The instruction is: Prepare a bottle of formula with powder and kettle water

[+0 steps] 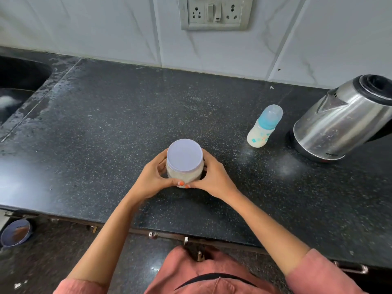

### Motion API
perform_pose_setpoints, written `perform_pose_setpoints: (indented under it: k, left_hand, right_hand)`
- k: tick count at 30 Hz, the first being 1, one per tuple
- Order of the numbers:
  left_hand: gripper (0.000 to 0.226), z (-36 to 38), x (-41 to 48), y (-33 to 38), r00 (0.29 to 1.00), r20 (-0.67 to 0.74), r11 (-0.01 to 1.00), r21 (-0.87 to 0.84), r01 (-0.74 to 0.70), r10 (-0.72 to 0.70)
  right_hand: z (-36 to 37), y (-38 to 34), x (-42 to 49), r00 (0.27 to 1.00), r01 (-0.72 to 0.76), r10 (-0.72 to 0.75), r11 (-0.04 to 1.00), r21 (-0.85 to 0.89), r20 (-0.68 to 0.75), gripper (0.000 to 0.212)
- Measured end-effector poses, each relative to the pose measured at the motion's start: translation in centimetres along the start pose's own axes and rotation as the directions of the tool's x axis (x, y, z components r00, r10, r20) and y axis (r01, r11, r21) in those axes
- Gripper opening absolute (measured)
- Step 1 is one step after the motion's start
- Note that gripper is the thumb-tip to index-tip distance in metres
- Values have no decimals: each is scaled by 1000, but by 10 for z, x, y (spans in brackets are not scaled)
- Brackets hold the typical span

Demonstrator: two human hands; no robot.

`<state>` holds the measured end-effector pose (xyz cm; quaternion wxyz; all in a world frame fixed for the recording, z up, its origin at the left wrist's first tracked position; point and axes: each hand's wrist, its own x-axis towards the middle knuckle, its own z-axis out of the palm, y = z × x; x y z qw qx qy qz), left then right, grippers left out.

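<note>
Both hands wrap one lidded powder jar (184, 164) at mid-desk (106, 128): left hand (153, 176) and right hand (213, 177) gripping its sides. Capped baby bottle (264, 127) stands beside the steel kettle (343, 119), right.

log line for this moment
left grip: holds powder jar | right grip: holds same jar | lid: on | bottle: capped, upright | kettle: untouched

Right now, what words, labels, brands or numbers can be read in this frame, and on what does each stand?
No text reads cleanly.
On the kettle: small dark brand mark low on the base, too blurred to read.
On the baby bottle: coloured prints, too small to read.
On the powder jar lid: none.
On the socket panel: none legible.
</note>
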<state>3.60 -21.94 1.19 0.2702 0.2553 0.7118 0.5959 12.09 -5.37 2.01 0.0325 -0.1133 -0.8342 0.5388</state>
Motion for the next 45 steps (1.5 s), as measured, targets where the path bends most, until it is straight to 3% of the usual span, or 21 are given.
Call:
perform_pose_setpoints:
  k: [10, 18, 36, 41, 45]
  left_hand:
    - [80, -3, 86, 14, 997, 43, 998, 8, -60, 59]
    - [88, 3, 144, 19, 996, 63, 998, -23, -64, 65]
    - [86, 7, 169, 9, 995, 94, 999, 26, -40, 38]
    - [90, 12, 158, 17, 996, 47, 986, 148, -83, 77]
    - [94, 21, 143, 26, 991, -24, 965, 233, -121, 130]
  right_hand:
    - [-44, -5, 62, 994, -66, 65, 998, -13, -92, 93]
    - [-73, -1, 104, 984, -128, 117, 989, -79, -134, 93]
    - [-77, 9, 118, 976, -180, 166, 980, -88, -145, 93]
    - [-69, 7, 107, 965, -146, 120, 985, -95, -234, 76]
    - [-65, 3, 91, 913, -102, 47, 988, -115, -406, 42]
